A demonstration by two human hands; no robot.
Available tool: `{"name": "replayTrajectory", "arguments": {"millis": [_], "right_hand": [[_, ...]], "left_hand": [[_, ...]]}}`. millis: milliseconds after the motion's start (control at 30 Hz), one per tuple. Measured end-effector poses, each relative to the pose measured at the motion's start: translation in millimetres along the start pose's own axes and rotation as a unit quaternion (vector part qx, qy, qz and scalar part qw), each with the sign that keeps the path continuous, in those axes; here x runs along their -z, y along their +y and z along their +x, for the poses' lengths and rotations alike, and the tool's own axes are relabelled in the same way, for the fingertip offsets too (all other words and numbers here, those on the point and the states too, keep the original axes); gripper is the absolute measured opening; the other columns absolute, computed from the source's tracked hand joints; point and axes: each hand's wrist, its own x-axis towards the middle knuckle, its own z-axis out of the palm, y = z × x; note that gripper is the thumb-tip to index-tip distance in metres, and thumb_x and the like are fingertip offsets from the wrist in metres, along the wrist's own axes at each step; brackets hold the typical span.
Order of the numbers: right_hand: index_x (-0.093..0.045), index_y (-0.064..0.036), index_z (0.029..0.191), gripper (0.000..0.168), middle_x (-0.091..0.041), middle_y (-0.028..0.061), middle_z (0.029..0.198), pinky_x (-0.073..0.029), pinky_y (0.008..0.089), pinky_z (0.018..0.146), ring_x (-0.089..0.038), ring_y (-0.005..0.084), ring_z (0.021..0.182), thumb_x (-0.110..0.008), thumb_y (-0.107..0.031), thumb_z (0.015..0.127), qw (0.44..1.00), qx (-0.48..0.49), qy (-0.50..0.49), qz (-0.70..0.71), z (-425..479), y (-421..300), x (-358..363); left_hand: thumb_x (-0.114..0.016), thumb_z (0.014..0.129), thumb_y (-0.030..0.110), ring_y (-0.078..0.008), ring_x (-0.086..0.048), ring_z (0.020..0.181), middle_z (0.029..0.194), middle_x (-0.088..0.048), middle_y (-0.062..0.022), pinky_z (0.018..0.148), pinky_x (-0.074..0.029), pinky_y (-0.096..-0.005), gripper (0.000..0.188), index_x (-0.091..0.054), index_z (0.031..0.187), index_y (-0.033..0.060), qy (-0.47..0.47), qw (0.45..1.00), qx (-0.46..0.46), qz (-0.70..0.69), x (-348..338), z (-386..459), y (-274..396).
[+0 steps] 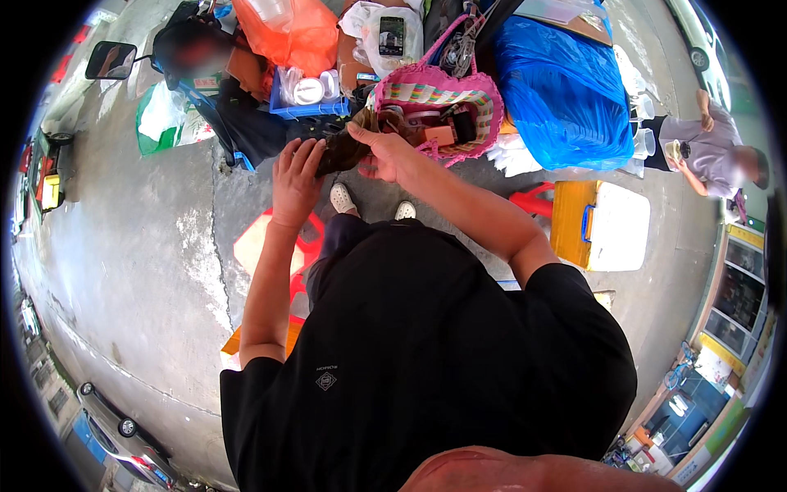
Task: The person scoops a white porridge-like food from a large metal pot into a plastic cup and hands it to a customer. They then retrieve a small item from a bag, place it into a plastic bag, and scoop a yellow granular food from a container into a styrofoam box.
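Both hands are on a dark brown, crumpled, leaf-like or bag-like thing (342, 150) in front of the body. My left hand (297, 178) grips its left end with the fingers bent over the edge. My right hand (382, 150) pinches its right end between thumb and fingers. Just beyond the right hand stands an open pink woven basket (499, 107) with a striped lining; an orange box (438, 136) and a black object (463, 126) lie inside. A blue plastic tray (310, 111) with white lids is beyond the left hand.
A phone (391, 35) lies on a white plastic bag. Blue plastic sheeting (559, 98) covers a stack at the right. Red stools (313, 237), a yellow box with a white lid (618, 226) and a scooter mirror (111, 60) surround the spot. Another person (701, 138) stands at right holding a cup.
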Motion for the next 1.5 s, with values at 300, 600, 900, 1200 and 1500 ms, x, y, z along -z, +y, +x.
{"name": "replayTrajectory", "arguments": {"millis": [300,600,900,1200,1500], "right_hand": [[-0.065,-0.011,0.109,0.021,-0.07,0.0038,0.098,-0.055,0.0382,0.072,-0.066,0.0208,0.09,-0.076,-0.016,0.092,0.994,0.099,-0.018,0.031,-0.6,24.0,28.6],[-0.064,-0.005,0.114,0.021,-0.07,0.0065,0.105,-0.06,0.0314,0.072,-0.069,0.0183,0.082,-0.069,-0.015,0.096,0.96,0.259,-0.065,0.08,2.8,36.6,20.1],[-0.065,-0.008,0.116,0.022,-0.07,0.006,0.102,-0.06,0.0341,0.071,-0.069,0.0179,0.086,-0.069,-0.013,0.095,0.985,0.171,0.02,-0.018,6.1,26.2,-17.5],[-0.063,-0.005,0.121,0.023,-0.069,0.0071,0.116,-0.06,0.036,0.078,-0.069,0.0202,0.097,-0.06,-0.001,0.099,0.964,0.261,0.015,0.051,27.2,52.5,-29.4],[-0.061,-0.005,0.126,0.023,-0.066,0.0069,0.122,-0.06,0.0366,0.087,-0.067,0.0201,0.104,-0.059,-0.007,0.103,0.96,0.26,-0.032,0.1,8.0,54.6,-52.3]], "left_hand": [[-0.081,0.067,0.006,-0.0312,-0.055,0.124,0.131,-0.062,-0.0031,0.102,-0.045,-0.0457,0.072,-0.061,0.136,0.0158,0.004,1.0,-0.003,0.009,-1.2,-8.5,22.4],[-0.083,0.065,0.004,-0.035,-0.058,0.117,0.126,-0.064,-0.0091,0.102,-0.048,-0.0451,0.071,-0.061,0.132,0.0085,0.061,0.988,0.085,-0.114,-18.1,-11.3,-4.3],[-0.082,0.066,0.003,-0.0335,-0.056,0.121,0.131,-0.062,-0.0077,0.104,-0.046,-0.0451,0.072,-0.061,0.135,0.0098,0.009,0.999,-0.039,0.01,3.2,-9.4,-42.1],[-0.086,0.069,0.011,-0.0332,-0.062,0.113,0.123,-0.067,-0.0113,0.099,-0.05,-0.0443,0.071,-0.061,0.135,0.0081,0.049,0.987,0.094,-0.121,-34.3,-28.2,-78.5],[-0.089,0.077,0.022,-0.016,-0.071,0.097,0.115,-0.071,-0.0121,0.08,-0.059,-0.0311,0.069,-0.06,0.136,0.0012,-0.025,0.866,0.33,-0.376,-45.6,-25.7,-85.8]]}}
